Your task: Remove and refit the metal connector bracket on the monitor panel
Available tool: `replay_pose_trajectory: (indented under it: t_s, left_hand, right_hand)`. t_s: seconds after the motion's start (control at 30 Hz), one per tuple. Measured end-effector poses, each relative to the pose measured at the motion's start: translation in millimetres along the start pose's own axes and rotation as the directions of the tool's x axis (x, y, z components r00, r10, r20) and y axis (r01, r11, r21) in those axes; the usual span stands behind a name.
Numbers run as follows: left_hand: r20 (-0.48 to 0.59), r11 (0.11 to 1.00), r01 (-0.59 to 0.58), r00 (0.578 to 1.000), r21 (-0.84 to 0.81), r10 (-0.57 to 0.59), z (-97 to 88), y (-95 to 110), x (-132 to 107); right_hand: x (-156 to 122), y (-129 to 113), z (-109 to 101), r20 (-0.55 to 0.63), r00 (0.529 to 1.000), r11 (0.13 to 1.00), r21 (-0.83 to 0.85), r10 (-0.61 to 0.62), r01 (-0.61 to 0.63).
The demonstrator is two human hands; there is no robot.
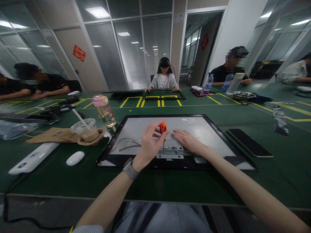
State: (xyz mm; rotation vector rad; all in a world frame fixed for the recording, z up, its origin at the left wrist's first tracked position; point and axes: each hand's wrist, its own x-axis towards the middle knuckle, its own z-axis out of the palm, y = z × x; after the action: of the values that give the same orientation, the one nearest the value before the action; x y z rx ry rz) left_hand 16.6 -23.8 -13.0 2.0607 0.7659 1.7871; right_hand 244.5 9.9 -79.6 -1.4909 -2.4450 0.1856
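A flat display panel [204, 136] with a black frame lies on the green table in front of me. Near its front edge sits a metal bracket [173, 152] with connector ports. My left hand [152, 140], with a watch on its wrist, pinches the orange and black handle of a screwdriver [163, 128]. The screwdriver stands upright, its thin shaft pointing down at the bracket; I cannot tell whether the tip touches a screw. My right hand [188, 140] lies flat on the panel behind the bracket, fingers stretched out. Thin wires [126, 142] rest on the panel's left side.
Left of the panel are a pink-lidded bottle [104, 111], a plastic cup [84, 127], a white power bank [32, 158] and a white oval case [75, 158]. A phone [249, 142] lies right. Across the table, a person [165, 77] touches a black frame [164, 94].
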Motion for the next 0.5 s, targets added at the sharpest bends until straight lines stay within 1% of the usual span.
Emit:
replay_pose_trajectory:
  t_s: [0.07,0.17,0.3,0.5]
  left_hand:
    - [-0.050,0.993,-0.054,0.997,0.105,0.059,-1.3,-2,0]
    - [-0.083,0.981,-0.089,0.991,0.171,0.104,-1.4,-4,-1]
    - [-0.107,0.975,-0.076,0.989,0.209,0.100,0.7,-9,-3]
    - [-0.084,0.968,-0.076,0.992,0.241,0.099,2.6,-16,-5]
  right_hand:
    - [-1,-1,-2,0.010,1.000,1.000,0.011,0.005,-0.005]
    - [-2,-2,-4,0.017,1.000,1.000,0.027,0.017,-0.017]
    - [-2,-3,-4,0.007,1.000,0.999,0.032,0.018,-0.018]
    - [-2,-4,-5,0.024,0.999,0.999,0.028,0.030,-0.031]
